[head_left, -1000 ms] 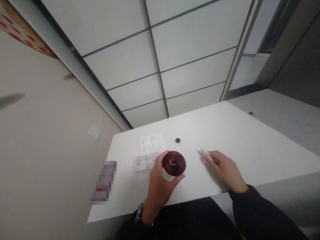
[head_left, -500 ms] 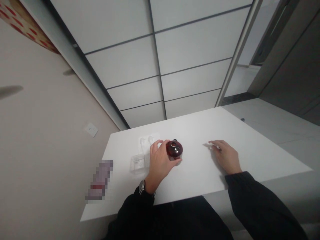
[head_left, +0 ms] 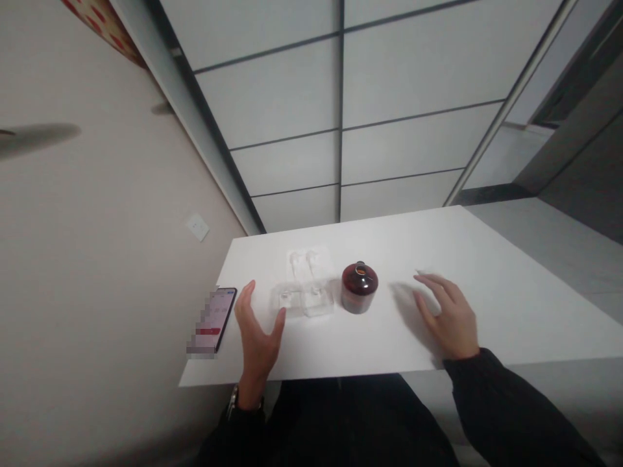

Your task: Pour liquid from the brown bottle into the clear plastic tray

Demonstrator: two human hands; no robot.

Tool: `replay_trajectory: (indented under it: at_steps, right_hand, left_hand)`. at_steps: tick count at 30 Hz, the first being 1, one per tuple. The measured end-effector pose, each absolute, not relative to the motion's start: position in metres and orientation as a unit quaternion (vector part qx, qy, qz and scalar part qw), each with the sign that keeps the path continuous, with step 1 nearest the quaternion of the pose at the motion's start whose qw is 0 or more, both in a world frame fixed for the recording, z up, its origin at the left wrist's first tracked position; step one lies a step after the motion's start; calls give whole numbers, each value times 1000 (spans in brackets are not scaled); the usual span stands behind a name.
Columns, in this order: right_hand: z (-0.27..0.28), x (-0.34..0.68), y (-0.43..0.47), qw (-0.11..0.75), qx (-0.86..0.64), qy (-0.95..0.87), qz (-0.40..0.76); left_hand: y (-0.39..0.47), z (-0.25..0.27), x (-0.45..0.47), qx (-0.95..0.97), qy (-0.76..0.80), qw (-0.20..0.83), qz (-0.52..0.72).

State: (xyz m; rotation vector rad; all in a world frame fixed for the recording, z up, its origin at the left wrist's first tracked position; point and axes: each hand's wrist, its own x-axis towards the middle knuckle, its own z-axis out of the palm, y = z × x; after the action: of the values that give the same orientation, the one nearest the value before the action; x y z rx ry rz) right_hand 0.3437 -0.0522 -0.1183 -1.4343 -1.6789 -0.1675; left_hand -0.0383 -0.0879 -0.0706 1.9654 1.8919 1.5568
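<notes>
Released, the dark red jar [head_left: 359, 287] stands alone; both hands' fingers spread empty; phone [head_left: 217, 316] screen blurred.

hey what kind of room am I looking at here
Probably an office or plain indoor workroom: a bare white table, a large-tiled pale floor, and a wall socket on the beige wall. Hard to narrow further.

Screen of the dark slim phone [head_left: 217, 319] at the near left of the white table [head_left: 487, 292]: pixelated, unreadable. Contents of the clear plastic blister tray [head_left: 305, 285]: too faint to tell. Under the right hand [head_left: 450, 316]: hidden. Black sleeves: cut off by the bottom edge. Red-spotted panel [head_left: 104, 23], far left: cropped.
</notes>
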Motion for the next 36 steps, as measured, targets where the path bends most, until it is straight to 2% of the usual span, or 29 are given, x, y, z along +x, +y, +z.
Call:
replay_trajectory:
  at_steps: [4,8,11,22,25,31,36]
  right_hand:
    - [-121,347,-55,460,-591,-660,-59]
    - [-123,366,-19,420,-578,-697,66]
    - [-121,352,13,375,-519,-753,151]
    - [-115,290,60,347,-411,-805,250]
    - [-110,290,59,393,-437,-770,249]
    - [-80,269,32,618,-389,-629,268]
    - [-69,255,17,684,-353,-597,226]
  left_hand:
    - [-94,-108,-67,577,624,161,501]
    - [-87,-125,-69,586,611,239,475]
    - [-80,-126,-63,596,612,243,460]
    - [-74,-130,-59,609,650,191,412]
    - [-72,-130,-59,611,661,187,393]
    - [-72,-135,-60,621,671,174,365]
    - [-73,-134,-62,623,684,173,338]
